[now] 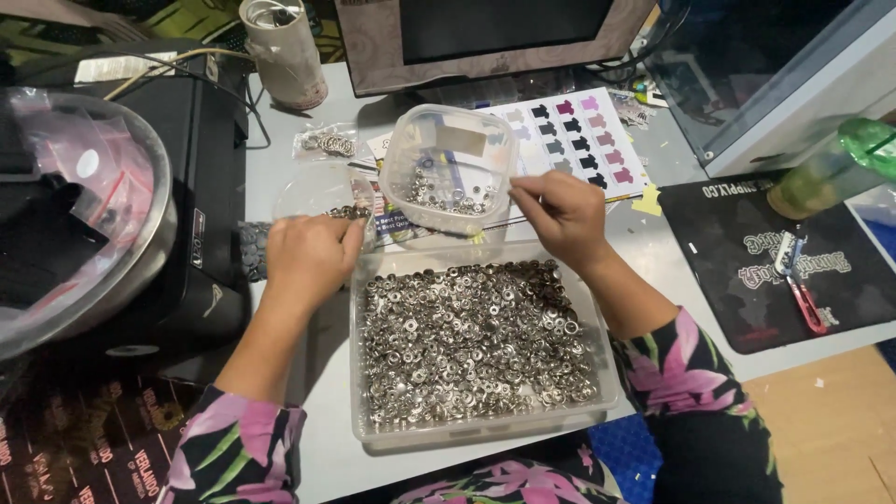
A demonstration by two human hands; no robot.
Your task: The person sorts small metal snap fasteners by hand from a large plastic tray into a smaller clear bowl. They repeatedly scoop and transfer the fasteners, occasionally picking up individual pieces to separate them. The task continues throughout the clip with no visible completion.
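A pale grey table [308,439] carried everything. Just under my fingers lay a clear tray of metal snaps [481,347]; beyond them sat a small tub [448,168] on a colour chart [583,140], and right of them a black mat [775,257].

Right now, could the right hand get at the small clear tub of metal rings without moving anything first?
Probably yes. The right hand sits at the edge of the small clear tub, which is open on top. Nothing lies between them; the big tray of metal rings sits lower, toward the person.
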